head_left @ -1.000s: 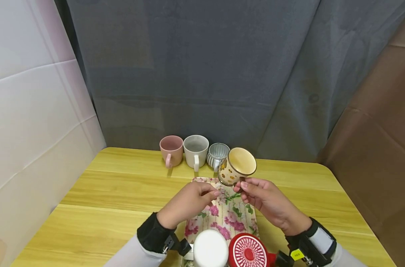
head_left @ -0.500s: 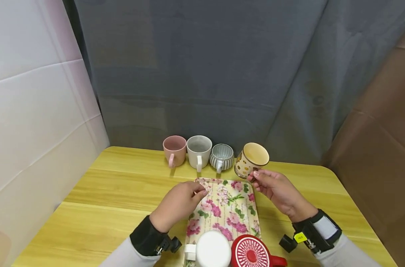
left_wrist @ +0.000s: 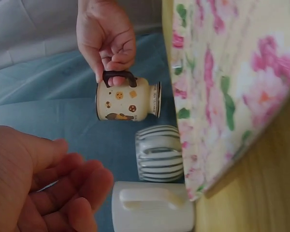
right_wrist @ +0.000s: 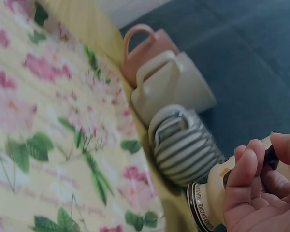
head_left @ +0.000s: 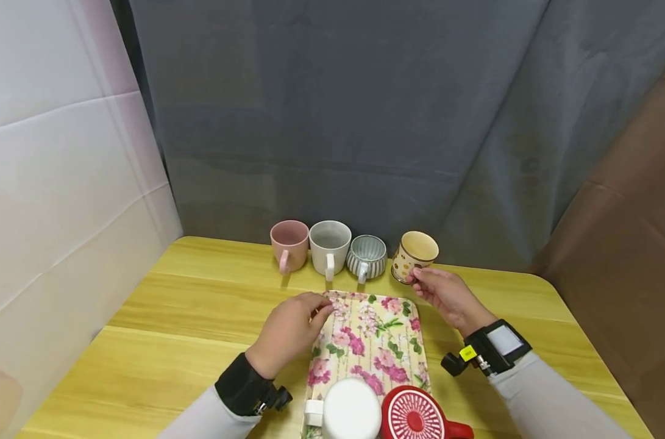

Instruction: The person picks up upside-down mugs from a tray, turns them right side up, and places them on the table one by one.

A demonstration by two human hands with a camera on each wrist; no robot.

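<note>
Behind — grey curtain (head_left: pixel 332 110), yellow table (head_left: pixel 200 317)

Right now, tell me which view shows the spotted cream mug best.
The left wrist view: the spotted cream mug shows whole from the side, its dark handle pinched by the right hand. The head view has it small and far. The right wrist view shows only its base behind the fingers.
</note>
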